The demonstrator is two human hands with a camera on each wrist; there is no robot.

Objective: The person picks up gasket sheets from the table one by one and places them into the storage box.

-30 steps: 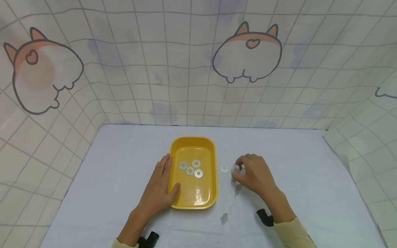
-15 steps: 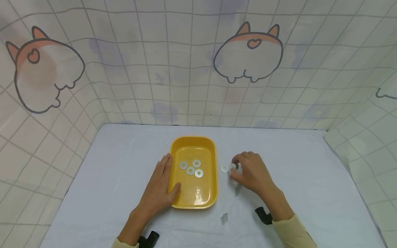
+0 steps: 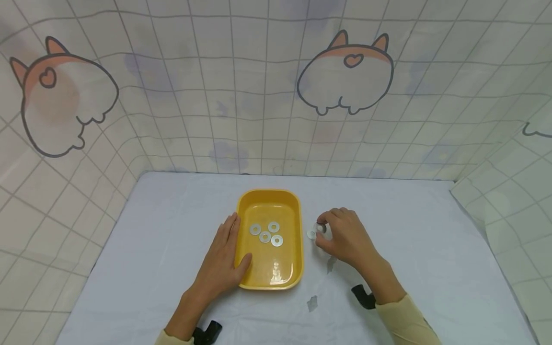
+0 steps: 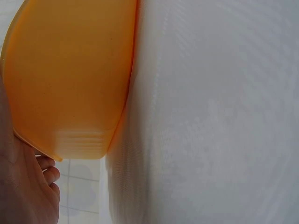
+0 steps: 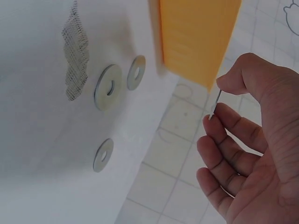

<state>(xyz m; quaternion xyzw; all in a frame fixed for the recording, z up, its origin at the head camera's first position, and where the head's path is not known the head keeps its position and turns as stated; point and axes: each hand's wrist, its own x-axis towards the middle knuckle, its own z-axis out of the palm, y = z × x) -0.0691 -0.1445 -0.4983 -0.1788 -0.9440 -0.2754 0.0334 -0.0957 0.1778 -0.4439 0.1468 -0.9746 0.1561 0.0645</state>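
My left hand (image 3: 220,261) rests along the left side of a yellow tray (image 3: 269,278), fingers fairly straight and the thumb over the rim. Several metal washers (image 3: 277,245) lie inside the tray. Just right of it, my right hand (image 3: 348,239) pinches a washer (image 5: 215,105) between thumb and index finger, seen edge-on in the right wrist view and held above the table. Below it lie a larger-looking washer (image 5: 100,95) and two others, one nearer the tray (image 5: 201,42). The left wrist view shows the tray's outer wall (image 4: 70,84) beside my palm.
A white cloth covers the table (image 3: 164,230). Two grey patches (image 3: 312,303) mark it right of the tray. Black curved pieces (image 3: 364,297) sit at both wrists. A tile-patterned curtain (image 3: 246,96) with cartoon drawings stands behind and at the sides.
My right hand has moved left toward the tray, carrying the pinched washer. The left hand and the washers in the tray stay in place.
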